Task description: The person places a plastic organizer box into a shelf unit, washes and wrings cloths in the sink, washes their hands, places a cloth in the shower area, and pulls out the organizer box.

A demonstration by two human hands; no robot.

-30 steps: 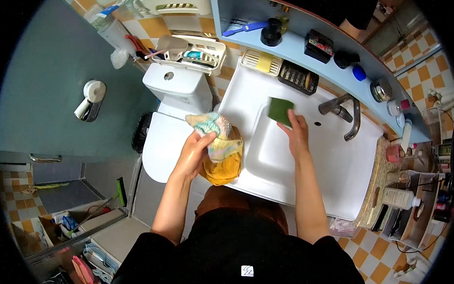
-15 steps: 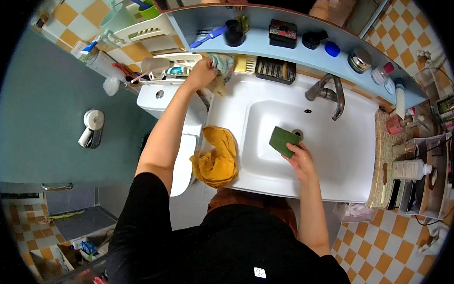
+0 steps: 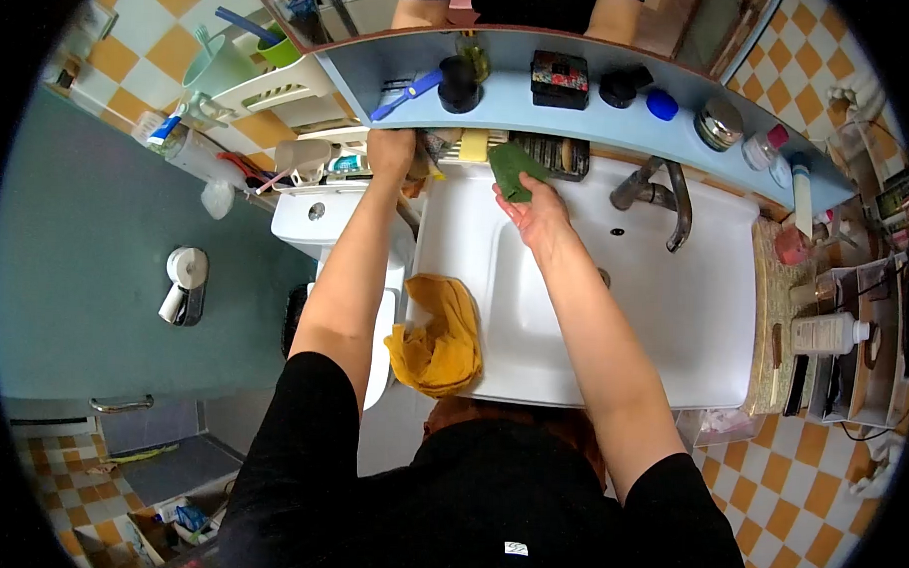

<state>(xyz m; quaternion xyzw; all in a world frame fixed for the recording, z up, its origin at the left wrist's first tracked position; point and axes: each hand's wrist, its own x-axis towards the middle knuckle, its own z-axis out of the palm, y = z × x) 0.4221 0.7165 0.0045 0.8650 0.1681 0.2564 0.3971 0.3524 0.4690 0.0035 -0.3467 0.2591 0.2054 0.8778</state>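
A green scouring pad (image 3: 516,173), bent along its length, is in my right hand (image 3: 539,212), with the thumb and fingers closed on it. The pad is over the left part of the black tray (image 3: 569,156) at the back of the sink. My left hand (image 3: 391,152) reaches under the shelf edge at the back left corner, and its fingers are hidden. Right beside that hand is a crumpled plastic packet (image 3: 431,149), only partly visible. A yellow sponge-like block (image 3: 474,145) sits between the packet and the pad.
A mustard-yellow cloth (image 3: 437,344) hangs over the front left edge of the white sink (image 3: 673,342). The metal faucet (image 3: 663,196) stands at the back right. Above runs a blue shelf (image 3: 511,111) with jars and a brush. The toilet (image 3: 317,219) is at left.
My right hand has carried the scouring pad from above the drain to the black tray at the back. My left hand and the packet have moved slightly, now partly under the shelf edge.
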